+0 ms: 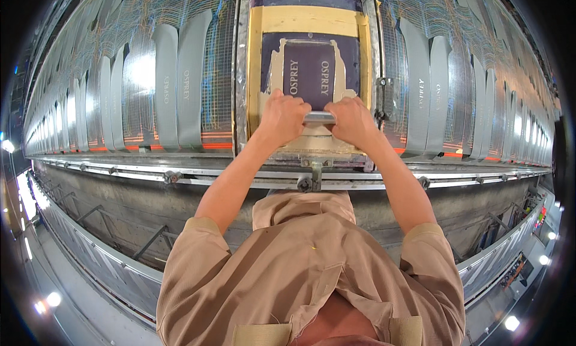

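Both my hands grip a short metal squeegee bar (318,117) held across a framed printing screen (252,76). My left hand (283,117) closes over the bar's left end and my right hand (354,120) over its right end. The bar sits at the near end of the screen, just below a dark purple rectangular stencil area (309,70) edged with tan tape. The screen lies in a metal frame on a long printing table.
Grey fabric strips (180,88) lie side by side along the table left and right of the screen, over a mesh of coloured lines. A metal rail (174,177) with clamps runs along the table's near edge. Bright lamps shine at both lower corners.
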Tool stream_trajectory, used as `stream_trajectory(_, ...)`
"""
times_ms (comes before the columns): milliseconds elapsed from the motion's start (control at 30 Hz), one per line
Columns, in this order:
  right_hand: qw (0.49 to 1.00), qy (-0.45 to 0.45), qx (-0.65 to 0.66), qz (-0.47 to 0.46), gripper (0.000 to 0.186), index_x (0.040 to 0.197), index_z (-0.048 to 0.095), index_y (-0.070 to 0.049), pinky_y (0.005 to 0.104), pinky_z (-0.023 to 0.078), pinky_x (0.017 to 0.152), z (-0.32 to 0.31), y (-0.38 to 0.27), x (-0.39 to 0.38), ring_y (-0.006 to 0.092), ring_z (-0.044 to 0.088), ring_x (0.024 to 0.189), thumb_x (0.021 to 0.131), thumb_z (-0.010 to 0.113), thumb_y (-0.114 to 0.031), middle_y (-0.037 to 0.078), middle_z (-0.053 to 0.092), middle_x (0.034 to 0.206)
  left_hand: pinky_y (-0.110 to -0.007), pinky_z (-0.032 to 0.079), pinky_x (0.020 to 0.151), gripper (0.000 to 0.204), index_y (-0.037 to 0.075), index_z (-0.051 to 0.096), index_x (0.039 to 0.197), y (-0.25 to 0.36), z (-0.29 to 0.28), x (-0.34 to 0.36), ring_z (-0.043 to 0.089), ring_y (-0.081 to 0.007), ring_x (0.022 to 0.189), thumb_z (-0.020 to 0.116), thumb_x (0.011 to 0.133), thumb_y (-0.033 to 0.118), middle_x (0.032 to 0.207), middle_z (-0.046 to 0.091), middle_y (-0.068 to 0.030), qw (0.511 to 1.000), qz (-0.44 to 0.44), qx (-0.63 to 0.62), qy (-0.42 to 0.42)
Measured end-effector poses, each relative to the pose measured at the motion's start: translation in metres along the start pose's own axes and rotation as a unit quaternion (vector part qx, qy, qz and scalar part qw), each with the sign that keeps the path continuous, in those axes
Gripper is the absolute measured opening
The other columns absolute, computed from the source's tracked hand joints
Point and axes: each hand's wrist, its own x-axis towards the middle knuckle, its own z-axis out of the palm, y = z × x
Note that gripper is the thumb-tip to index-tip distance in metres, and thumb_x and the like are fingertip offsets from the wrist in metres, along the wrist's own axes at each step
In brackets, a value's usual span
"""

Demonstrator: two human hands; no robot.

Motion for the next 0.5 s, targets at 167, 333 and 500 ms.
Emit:
stream_trajectory(167,0.999,-0.011,-0.046,0.016,0.015,0.089,0.071,-0.008,0.0499,0.054,0.082,-0.042,0.038,0.091,0.0390,0.069,0.086,0.076,0.074,-0.015,0.017,0.072,0.083,-0.042,0.046,0.084,0.013,0.013,0.072,0.082,-0.047,-0.022,0.088,0.070,-0.0277,0.083,0.079,0.072,0.019,0.083,0.072,-0.0067,0.999,-0.007,0.040,0.022)
stream_trajectory(333,0.991,-0.094,-0.045,0.083,0.020,0.098,0.072,-0.009,0.0478,0.057,0.082,-0.083,0.063,0.165,0.0373,0.072,0.093,0.081,0.073,-0.018,0.017,0.075,0.093,-0.041,0.048,0.088,0.018,0.013,0.074,0.085,-0.087,-0.040,0.163,0.070,-0.0290,0.077,0.081,0.072,0.024,0.081,0.074,-0.0089,0.999,-0.036,0.036,-0.019)
stream_trajectory(500,0.978,-0.147,-0.018,0.144,0.023,0.103,0.072,-0.006,0.0462,0.057,0.082,-0.089,0.065,0.181,0.0364,0.072,0.093,0.083,0.074,-0.018,0.019,0.075,0.096,-0.040,0.048,0.086,0.015,0.015,0.074,0.083,-0.092,-0.042,0.176,0.069,-0.0286,0.076,0.080,0.072,0.023,0.079,0.074,-0.0091,0.997,-0.061,0.023,-0.030)
